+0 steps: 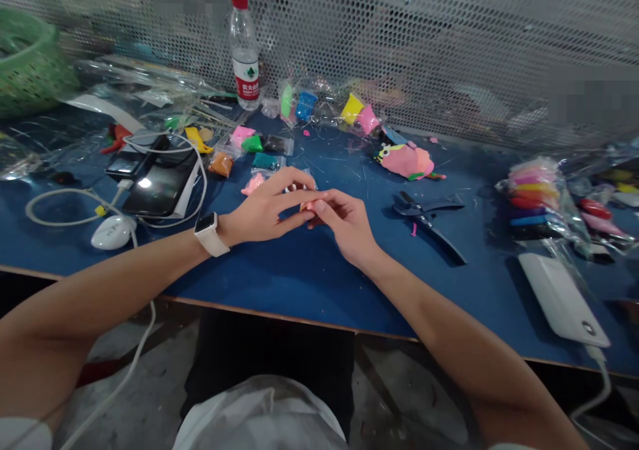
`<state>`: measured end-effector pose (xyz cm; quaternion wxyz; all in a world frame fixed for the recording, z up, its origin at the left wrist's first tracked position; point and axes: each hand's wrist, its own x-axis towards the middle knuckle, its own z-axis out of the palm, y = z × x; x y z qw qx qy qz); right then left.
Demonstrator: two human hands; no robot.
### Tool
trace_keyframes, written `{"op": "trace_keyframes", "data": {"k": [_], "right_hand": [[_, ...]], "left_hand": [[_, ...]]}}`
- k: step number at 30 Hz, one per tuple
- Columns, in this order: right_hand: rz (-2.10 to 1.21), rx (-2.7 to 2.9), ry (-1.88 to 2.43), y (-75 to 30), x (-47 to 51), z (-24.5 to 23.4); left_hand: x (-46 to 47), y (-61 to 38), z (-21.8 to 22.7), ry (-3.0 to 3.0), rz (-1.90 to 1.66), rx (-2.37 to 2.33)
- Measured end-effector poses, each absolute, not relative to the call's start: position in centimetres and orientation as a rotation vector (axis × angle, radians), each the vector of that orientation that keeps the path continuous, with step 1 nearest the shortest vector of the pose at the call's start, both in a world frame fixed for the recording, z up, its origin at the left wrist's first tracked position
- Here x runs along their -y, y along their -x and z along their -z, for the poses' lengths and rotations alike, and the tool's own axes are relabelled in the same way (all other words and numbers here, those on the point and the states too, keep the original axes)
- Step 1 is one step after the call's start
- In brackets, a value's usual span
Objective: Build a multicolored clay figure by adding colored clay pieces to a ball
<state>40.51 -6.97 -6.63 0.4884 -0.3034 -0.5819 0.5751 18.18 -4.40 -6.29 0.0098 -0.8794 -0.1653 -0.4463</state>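
Note:
Over the middle of the blue table, my left hand [274, 207] and my right hand [348, 225] meet fingertip to fingertip. Between them is a small lump of pink modelling clay [310, 205], pinched by the fingers of both hands and mostly covered by them. Just left of my left hand lies another pink clay piece [253, 184]. Beyond my right hand rests a pink clay fish-like figure [407, 160] with a yellow-green head and green bits. To the right lie black-handled pliers or snips [429, 220], with a magenta clay scrap [414, 229] beside them.
A water bottle [244, 54] stands at the back by the perforated metal panel. Phones [162, 182] and a white cable lie left, near a green basket [34, 64]. Bagged clay [534, 197] and a white power bank [564, 297] are at right.

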Motion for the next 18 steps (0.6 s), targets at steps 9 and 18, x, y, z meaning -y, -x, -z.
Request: {"op": "trace_keyframes", "data": {"k": [9,18], "right_hand": [[-1.483,1.411,0.766,-40.49,6.99,6.95],[-1.552,1.459,0.738,-40.6,7.22,6.87]], "left_hand": [[3.82,-17.66,6.65,2.802,1.308,0.528],[4.62,-17.96,6.26,2.889,1.246,0.512]]}}
